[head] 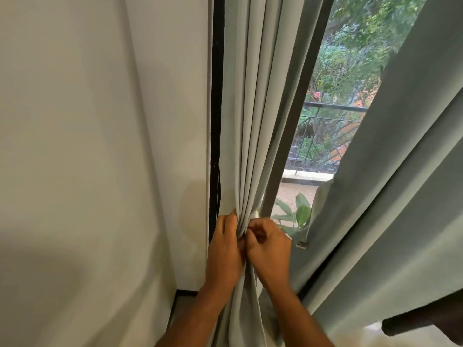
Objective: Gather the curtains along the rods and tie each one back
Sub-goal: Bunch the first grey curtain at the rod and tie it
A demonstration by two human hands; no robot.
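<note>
Left curtain point(253, 108): we see it bunched into folds beside the black window frame point(217, 108)
Left hand point(225, 249): fingers curled round the gathered folds
Right hand point(268, 251): fingertips together, pinching the same bunch
Right curtain point(400, 171): hangs loose, well apart

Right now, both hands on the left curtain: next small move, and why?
Probably wrap a tie around the bunch. The left hand and right hand already pinch the left curtain into tight folds beside the frame, and no tie shows on it.
</note>
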